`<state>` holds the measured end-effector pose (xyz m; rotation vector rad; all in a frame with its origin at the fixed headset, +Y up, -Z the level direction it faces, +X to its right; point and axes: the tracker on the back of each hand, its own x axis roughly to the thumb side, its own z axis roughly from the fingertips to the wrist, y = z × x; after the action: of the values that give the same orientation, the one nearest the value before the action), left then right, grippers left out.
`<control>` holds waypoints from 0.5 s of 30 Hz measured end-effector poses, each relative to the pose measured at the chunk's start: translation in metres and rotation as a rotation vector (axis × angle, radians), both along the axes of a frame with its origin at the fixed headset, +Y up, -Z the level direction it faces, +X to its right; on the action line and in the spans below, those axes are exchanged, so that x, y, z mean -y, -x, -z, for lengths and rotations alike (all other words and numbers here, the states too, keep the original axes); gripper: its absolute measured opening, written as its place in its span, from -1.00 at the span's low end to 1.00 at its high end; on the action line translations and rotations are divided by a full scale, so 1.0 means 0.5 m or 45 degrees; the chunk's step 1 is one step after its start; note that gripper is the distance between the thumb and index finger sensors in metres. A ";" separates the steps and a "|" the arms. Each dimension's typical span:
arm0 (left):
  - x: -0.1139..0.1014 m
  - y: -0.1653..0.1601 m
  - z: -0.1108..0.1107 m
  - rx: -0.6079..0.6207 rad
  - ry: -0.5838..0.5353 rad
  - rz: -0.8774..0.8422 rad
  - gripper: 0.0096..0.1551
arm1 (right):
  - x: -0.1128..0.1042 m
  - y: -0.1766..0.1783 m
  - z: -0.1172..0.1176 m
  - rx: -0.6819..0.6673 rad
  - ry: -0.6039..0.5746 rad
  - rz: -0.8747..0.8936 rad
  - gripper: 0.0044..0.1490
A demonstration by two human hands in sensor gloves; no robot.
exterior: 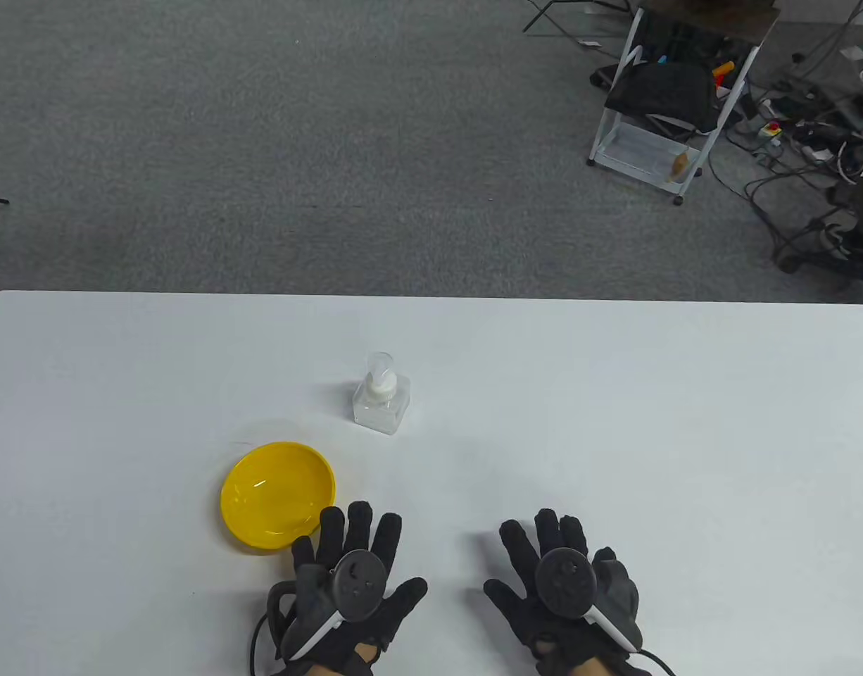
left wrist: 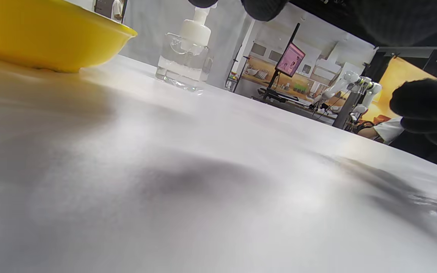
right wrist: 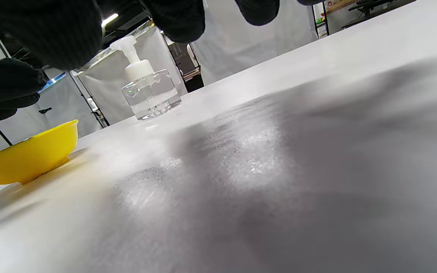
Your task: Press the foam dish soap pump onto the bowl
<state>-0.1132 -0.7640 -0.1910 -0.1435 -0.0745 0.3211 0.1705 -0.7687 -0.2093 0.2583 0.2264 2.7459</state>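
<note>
A clear square soap bottle [exterior: 381,405] with a white foam pump stands upright on the white table [exterior: 614,422], near its middle. It also shows in the left wrist view [left wrist: 184,57] and the right wrist view [right wrist: 150,93]. A yellow bowl [exterior: 276,495] sits empty to the bottle's near left; it shows in the left wrist view [left wrist: 47,38] and the right wrist view [right wrist: 29,157] too. My left hand [exterior: 354,570] rests flat, fingers spread, just right of the bowl's near rim. My right hand [exterior: 558,577] rests flat, fingers spread, further right. Both hold nothing.
Beyond the table's far edge lies grey carpet. A white wheeled cart [exterior: 657,105] with a black bag stands at the far right, beside a tangle of cables [exterior: 819,141].
</note>
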 end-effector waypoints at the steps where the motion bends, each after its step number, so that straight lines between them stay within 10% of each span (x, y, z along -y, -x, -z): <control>1: 0.001 0.000 0.000 0.004 0.007 -0.002 0.07 | 0.001 0.000 0.000 -0.002 0.009 0.009 0.02; 15: 0.008 0.003 0.001 0.007 0.061 -0.071 0.07 | 0.002 -0.002 -0.001 -0.002 0.029 0.014 0.02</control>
<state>-0.1150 -0.7680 -0.1916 -0.1899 -0.0767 0.3784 0.1712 -0.7698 -0.2090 0.2546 0.2556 2.7303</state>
